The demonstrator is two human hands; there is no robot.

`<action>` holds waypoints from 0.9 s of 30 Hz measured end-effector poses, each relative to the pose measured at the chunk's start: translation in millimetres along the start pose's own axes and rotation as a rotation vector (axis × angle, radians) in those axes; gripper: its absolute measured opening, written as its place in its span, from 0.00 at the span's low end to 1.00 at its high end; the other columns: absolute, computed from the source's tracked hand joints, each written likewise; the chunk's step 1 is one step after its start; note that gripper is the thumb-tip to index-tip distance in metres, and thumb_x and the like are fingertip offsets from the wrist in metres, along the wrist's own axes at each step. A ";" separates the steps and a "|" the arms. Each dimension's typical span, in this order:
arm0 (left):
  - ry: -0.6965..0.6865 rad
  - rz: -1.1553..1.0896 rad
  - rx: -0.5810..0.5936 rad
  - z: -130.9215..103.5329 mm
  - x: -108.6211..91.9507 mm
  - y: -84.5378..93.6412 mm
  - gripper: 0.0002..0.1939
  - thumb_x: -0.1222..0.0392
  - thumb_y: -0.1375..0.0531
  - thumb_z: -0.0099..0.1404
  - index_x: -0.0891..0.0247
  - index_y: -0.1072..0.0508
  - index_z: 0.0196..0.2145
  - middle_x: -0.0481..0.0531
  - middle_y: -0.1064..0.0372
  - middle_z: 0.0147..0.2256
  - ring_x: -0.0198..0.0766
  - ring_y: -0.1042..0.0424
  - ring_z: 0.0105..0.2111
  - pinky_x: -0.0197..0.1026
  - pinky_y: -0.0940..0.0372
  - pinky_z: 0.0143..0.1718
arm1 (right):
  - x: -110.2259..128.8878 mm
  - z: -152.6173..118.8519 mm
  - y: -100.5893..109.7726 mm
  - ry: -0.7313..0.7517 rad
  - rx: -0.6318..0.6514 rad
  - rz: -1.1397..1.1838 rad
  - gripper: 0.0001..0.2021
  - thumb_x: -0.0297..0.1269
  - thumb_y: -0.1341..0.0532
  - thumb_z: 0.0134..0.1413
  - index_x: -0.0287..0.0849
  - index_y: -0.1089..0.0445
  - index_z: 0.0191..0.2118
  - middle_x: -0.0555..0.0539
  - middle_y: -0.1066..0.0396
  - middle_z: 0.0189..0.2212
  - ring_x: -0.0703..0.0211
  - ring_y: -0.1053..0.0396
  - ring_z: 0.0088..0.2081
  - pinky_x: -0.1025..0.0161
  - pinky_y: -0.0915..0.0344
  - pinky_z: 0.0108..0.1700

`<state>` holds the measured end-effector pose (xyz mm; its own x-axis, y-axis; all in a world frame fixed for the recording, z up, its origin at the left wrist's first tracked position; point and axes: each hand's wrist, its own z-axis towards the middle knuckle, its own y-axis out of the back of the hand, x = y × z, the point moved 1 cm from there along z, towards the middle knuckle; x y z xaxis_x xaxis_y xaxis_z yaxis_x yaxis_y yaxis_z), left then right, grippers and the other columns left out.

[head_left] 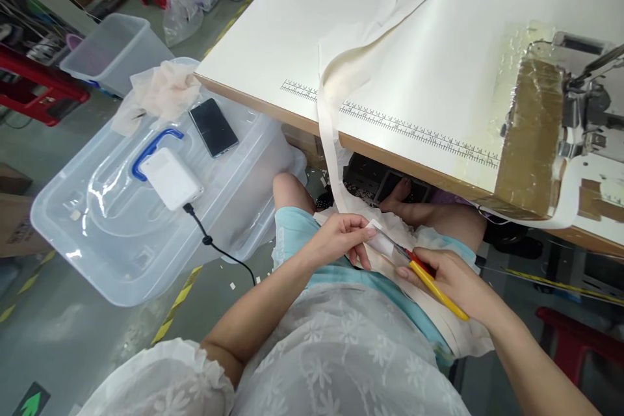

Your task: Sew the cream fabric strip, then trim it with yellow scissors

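Note:
My left hand (341,237) pinches the end of a cream fabric strip (331,136) over my lap. That strip hangs down from the white sewing table (439,45), where it lies in a long band. My right hand (455,279) grips yellow-handled thread snips (431,283), red near the blades, with the tips against the white piece held by my left fingers. More white fabric is bunched on my lap under both hands.
A clear plastic bin lid (97,221) at the left carries a phone (213,127), a white power bank (170,178) with a black cable, and a cloth. A sewing machine (565,117), taped over, stands at the table's right. A printed ruler (390,122) runs along the table edge.

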<state>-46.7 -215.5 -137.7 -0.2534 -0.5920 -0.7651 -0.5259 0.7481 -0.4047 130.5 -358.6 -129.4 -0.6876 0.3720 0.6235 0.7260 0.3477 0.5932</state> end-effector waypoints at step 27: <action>-0.019 0.108 0.243 16.3 10.8 -24.9 0.24 0.37 0.40 0.61 0.63 0.37 0.35 0.45 0.30 0.21 0.35 0.26 0.18 0.31 0.38 0.20 | 7.9 5.6 -4.2 0.133 -0.215 0.392 0.14 0.50 0.40 0.57 0.47 0.41 0.30 0.53 0.37 0.26 0.58 0.36 0.29 0.64 0.38 0.31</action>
<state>-23.1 -235.6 -144.0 -0.2808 -0.5007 -0.8188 -0.2857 0.8581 -0.4267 122.1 -352.3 -129.9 -0.3663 0.3212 0.8733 0.9237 0.0118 0.3830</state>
